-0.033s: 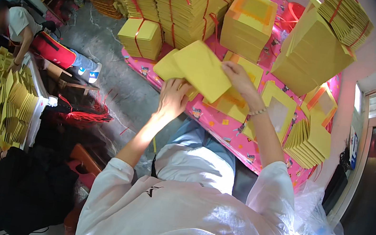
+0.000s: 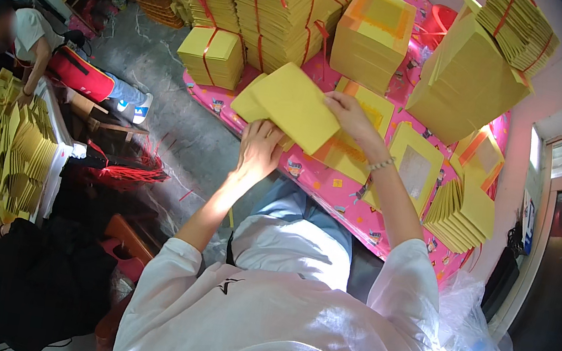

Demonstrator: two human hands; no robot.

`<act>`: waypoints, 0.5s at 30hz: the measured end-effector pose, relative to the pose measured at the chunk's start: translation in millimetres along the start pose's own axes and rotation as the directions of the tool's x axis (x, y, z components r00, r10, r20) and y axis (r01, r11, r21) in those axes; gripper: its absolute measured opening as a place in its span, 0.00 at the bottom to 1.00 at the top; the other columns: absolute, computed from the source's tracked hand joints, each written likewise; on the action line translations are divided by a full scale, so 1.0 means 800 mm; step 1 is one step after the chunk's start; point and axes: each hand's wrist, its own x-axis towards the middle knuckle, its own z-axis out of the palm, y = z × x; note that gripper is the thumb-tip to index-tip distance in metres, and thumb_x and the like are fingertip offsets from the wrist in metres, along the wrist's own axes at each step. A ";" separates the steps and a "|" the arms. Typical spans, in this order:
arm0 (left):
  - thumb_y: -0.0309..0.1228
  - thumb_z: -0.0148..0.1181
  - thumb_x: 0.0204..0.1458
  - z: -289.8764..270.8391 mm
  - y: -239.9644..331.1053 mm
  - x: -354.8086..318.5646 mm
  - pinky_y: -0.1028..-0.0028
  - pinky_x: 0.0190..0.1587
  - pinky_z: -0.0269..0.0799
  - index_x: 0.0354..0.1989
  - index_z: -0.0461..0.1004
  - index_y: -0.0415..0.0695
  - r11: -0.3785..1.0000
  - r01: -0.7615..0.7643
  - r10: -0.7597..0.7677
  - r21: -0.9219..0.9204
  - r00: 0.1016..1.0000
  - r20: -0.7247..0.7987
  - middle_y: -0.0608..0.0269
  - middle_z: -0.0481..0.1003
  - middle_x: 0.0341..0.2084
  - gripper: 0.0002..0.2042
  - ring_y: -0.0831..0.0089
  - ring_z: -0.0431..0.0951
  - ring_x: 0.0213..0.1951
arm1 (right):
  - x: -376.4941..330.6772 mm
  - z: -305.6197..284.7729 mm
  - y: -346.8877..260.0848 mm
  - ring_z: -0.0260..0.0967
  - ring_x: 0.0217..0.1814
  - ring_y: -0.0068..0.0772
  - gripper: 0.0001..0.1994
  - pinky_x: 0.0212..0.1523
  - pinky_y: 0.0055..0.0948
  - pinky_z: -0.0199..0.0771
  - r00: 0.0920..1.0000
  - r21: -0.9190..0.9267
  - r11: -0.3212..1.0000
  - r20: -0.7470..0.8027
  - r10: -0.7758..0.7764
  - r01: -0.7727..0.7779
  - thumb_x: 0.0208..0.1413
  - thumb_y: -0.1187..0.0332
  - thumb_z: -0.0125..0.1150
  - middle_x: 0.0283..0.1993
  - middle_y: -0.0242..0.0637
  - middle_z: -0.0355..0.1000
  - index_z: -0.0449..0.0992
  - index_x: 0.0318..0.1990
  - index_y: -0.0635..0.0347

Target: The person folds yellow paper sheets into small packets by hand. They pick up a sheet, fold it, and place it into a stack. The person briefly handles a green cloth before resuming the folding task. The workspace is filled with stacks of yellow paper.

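Note:
A yellow paper sheet with rounded corners is held tilted above the near left edge of the table. My right hand pinches its right edge between thumb and fingers. Beneath it another yellow piece sticks out to the left. My left hand is closed on the near edge of these yellow papers, its fingertips partly hidden. Just right of them, under my right wrist, lie flat yellow papers with an orange print. How many sheets are held, I cannot tell.
Tall yellow paper stacks tied with red ribbon stand behind on the pink patterned tablecloth. A fanned yellow pile lies at right. Leftward, a person leans over a table of yellow bundles; red strips lie nearby.
My right hand and the upper yellow sheet have moved slightly left. My left hand stays almost in place.

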 end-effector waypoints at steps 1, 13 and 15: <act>0.25 0.60 0.41 0.003 0.002 -0.007 0.55 0.51 0.61 0.42 0.74 0.42 0.999 0.031 -0.030 -0.021 0.999 0.017 0.53 0.71 0.43 0.16 0.52 0.67 0.49 | 0.010 0.014 0.001 0.71 0.38 0.25 0.14 0.42 0.28 0.70 1.000 -0.017 1.000 0.017 0.002 -0.002 0.62 0.62 0.51 0.37 0.33 0.75 0.75 0.43 0.66; 0.24 0.59 0.46 0.015 0.003 -0.030 0.59 0.49 0.68 0.42 0.73 0.38 0.959 0.094 -0.101 -0.266 0.995 -0.014 0.50 0.71 0.41 0.13 0.50 0.70 0.46 | 0.057 0.071 0.030 0.72 0.44 0.54 0.13 0.45 0.46 0.69 1.000 -0.383 0.923 -0.007 0.017 -0.019 0.60 0.61 0.50 0.39 0.50 0.75 0.75 0.42 0.60; 0.23 0.61 0.45 0.018 -0.002 -0.035 0.61 0.48 0.69 0.41 0.73 0.38 0.939 0.113 -0.127 -0.324 0.992 -0.024 0.50 0.71 0.41 0.12 0.51 0.71 0.45 | 0.056 0.072 0.028 0.72 0.44 0.55 0.13 0.45 0.48 0.69 1.000 -0.401 0.916 0.005 0.013 -0.010 0.60 0.61 0.49 0.39 0.51 0.75 0.74 0.42 0.60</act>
